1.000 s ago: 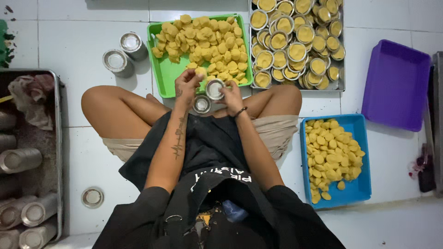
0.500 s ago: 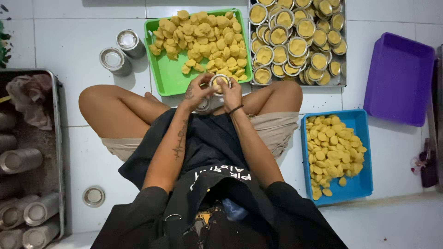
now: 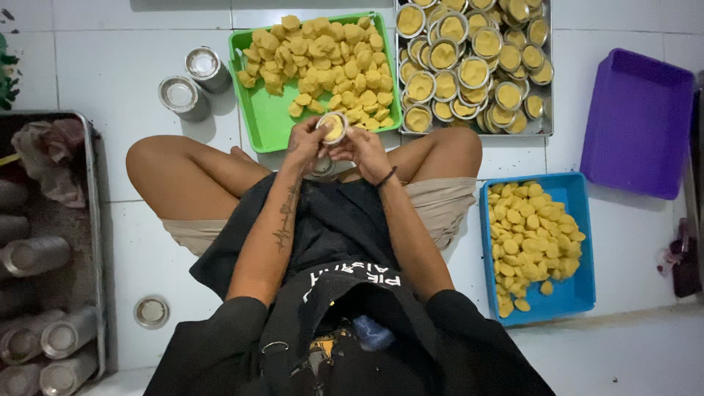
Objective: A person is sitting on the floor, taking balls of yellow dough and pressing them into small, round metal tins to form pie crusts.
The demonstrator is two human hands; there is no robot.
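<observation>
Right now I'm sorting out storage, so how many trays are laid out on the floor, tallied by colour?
Green tray of yellow dough pieces: 1
Blue tray of yellow dough pieces: 1
Purple tray, nothing in it: 1
Metal tray of filled tins: 1
Metal tray of cylinders, partly out of view: 1
Total: 5

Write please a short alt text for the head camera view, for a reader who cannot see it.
Seen from above, a person sitting cross-legged on a white tiled floor holds a small round metal mould with yellow dough in the left hand and right hand. Ahead lie a green tray of dough pieces and a metal tray of filled moulds; a blue tray sits at the right.
</observation>
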